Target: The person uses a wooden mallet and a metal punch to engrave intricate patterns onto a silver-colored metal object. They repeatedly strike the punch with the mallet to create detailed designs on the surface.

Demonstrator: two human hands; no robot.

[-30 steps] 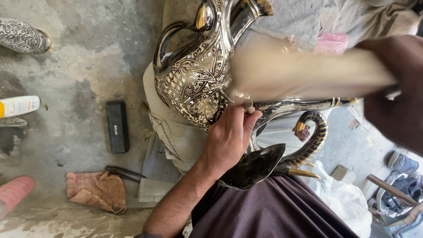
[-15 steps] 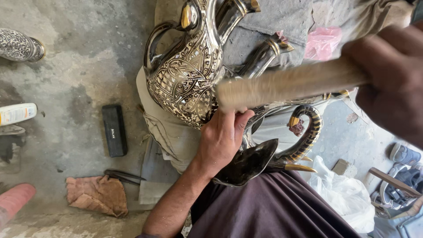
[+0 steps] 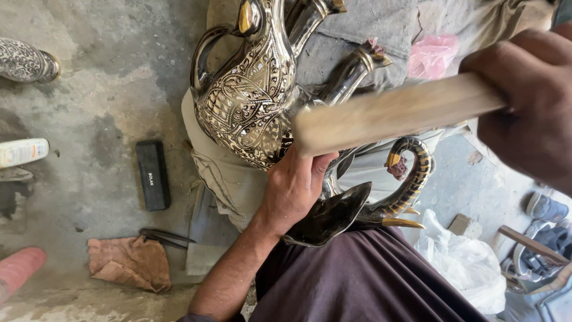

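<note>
"Where was the left hand (image 3: 295,188)?"

"It was low and in the middle. The bare arm came up from the bottom, and the wrist was bent a little. The fingers (image 3: 322,161) were curled in and pressed tight on something, with the back of the hand facing up."

"And the right hand (image 3: 530,119)?"

"It was up high, far off to the side of the left hand. It was a closed fist, very near the camera and a bit blurry."
</note>
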